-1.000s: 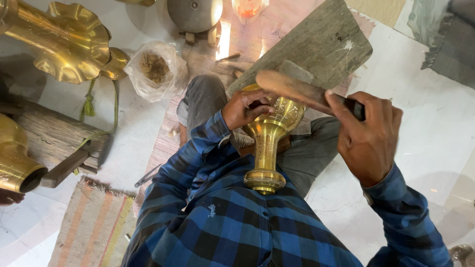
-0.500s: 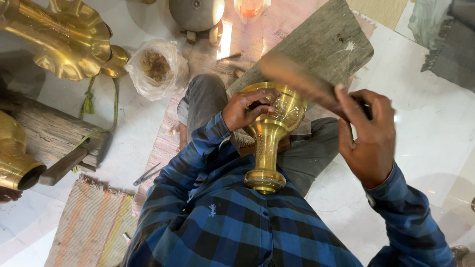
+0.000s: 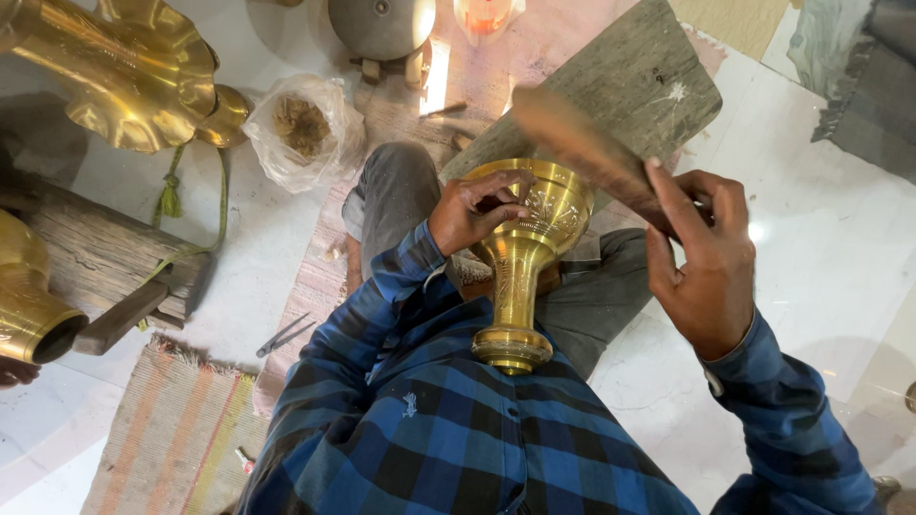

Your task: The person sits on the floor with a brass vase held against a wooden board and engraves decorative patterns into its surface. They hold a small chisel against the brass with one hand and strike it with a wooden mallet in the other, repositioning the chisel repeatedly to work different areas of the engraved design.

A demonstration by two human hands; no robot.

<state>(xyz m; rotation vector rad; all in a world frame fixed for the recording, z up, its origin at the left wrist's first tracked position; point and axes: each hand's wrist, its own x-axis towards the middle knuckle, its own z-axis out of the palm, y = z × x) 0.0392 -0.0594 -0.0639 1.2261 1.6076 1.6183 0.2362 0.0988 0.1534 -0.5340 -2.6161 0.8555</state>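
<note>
A brass goblet-shaped vessel (image 3: 520,262) lies across my lap, its foot against my blue checked shirt and its wide engraved cup pointing away. My left hand (image 3: 474,210) rests on the cup's rim with fingers curled, pinching what looks like a small tool against the engraved surface. My right hand (image 3: 701,262) grips a wooden mallet (image 3: 582,153), raised above the cup and blurred by motion.
A grey wooden board (image 3: 620,91) lies beyond the cup. At left stand a large fluted brass piece (image 3: 134,76), another brass vessel (image 3: 29,305), a wooden block (image 3: 105,253) and a plastic bag of brown material (image 3: 303,129). Pliers (image 3: 283,336) lie beside a striped mat (image 3: 167,429).
The mallet has swung up from the cup's rim and away, now blurred higher over the board. My left hand stays on the cup.
</note>
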